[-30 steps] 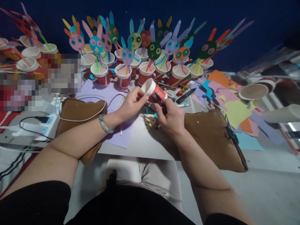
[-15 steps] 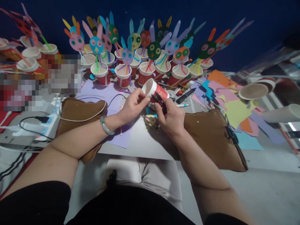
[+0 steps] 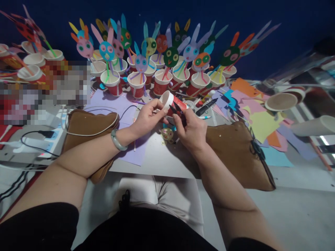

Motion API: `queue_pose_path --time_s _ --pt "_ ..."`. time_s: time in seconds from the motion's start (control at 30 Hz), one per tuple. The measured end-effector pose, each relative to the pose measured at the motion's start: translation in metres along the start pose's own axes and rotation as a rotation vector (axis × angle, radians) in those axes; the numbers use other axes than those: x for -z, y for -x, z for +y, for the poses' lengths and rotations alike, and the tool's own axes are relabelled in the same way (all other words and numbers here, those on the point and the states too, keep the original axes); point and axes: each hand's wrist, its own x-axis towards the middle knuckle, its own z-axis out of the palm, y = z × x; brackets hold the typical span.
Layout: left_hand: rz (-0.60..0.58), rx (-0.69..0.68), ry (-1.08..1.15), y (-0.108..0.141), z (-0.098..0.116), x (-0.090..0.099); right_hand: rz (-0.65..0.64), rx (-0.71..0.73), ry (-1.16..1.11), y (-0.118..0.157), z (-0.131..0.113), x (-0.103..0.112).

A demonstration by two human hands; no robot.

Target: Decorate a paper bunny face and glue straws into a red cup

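Note:
My left hand point(image 3: 151, 116) grips a red and white paper cup point(image 3: 167, 99) by its rim, with the thumb and fingers closed at the edge. The cup is tilted, its mouth towards the left. My right hand point(image 3: 191, 129) is wrapped round a pair of black scissors point(image 3: 175, 108), whose two pointed blades stand apart against the cup's side. I cannot make out whether the blades touch the cup's wall. Below the hands, a round yellow paper face point(image 3: 166, 134) lies on the white table point(image 3: 154, 153), with small round "Hi" pieces point(image 3: 164, 143) beside it.
Several paper cups point(image 3: 137, 82) with coloured paper rabbit heads stand along the back. Brown cushions point(image 3: 230, 153) lie under both forearms. Coloured paper scraps point(image 3: 264, 122) cover the right side. A black pen point(image 3: 206, 106) lies behind my right hand. A power strip point(image 3: 53, 137) with cables is at left.
The cup has tilted slightly in my left hand, and more fingers show beneath it. The scissors stay at the cup's side, their blades a little wider apart.

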Motion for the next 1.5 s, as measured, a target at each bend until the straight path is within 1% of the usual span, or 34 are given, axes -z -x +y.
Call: queue_pose_path --time_s 0.13,0.2,0.27,0.47,0.63,0.77,0.87,0.97,1.07,1.17,1.27,1.37,1.43,1.5 --pt "0.057 0.002 -0.077 -0.005 0.008 0.005 -0.018 -0.001 0.021 -0.002 0.002 -0.001" --pt "0.065 0.005 -0.114 -0.007 0.011 0.006 -0.026 0.013 0.036 -0.003 0.002 -0.002" --pt "0.054 0.044 -0.119 -0.008 0.012 0.006 -0.049 0.027 0.053 -0.003 0.003 -0.003" --pt "0.007 0.217 -0.048 -0.006 0.017 0.003 -0.103 0.049 0.109 -0.004 0.004 -0.003" --pt "-0.019 0.263 -0.021 -0.006 0.025 0.003 -0.125 0.082 0.141 -0.003 0.004 -0.001" --pt "-0.019 0.27 -0.023 -0.007 0.022 0.004 -0.128 0.1 0.137 -0.003 0.003 0.001" --pt "0.005 0.249 -0.001 -0.01 0.013 0.007 -0.116 0.085 0.099 -0.003 0.002 0.002" --pt "0.026 0.183 -0.001 -0.013 0.004 0.012 -0.071 0.058 0.048 -0.003 0.002 0.004" --pt "0.074 0.034 -0.087 -0.017 0.002 0.018 -0.009 0.016 -0.029 -0.004 0.004 0.007" --pt "0.105 -0.108 -0.214 -0.02 0.006 0.022 0.011 -0.027 -0.152 -0.006 0.005 0.009" --pt "0.034 -0.131 -0.252 -0.02 0.011 0.024 0.024 -0.062 -0.306 -0.008 0.006 0.009" --pt "-0.11 -0.108 -0.197 -0.019 0.015 0.025 0.03 -0.106 -0.498 -0.011 0.007 0.009" --pt "-0.209 -0.096 -0.147 -0.018 0.017 0.024 -0.028 -0.128 -0.618 -0.013 0.007 0.01" --pt "-0.268 -0.078 -0.112 -0.016 0.019 0.023 -0.156 -0.136 -0.715 -0.014 0.008 0.013"
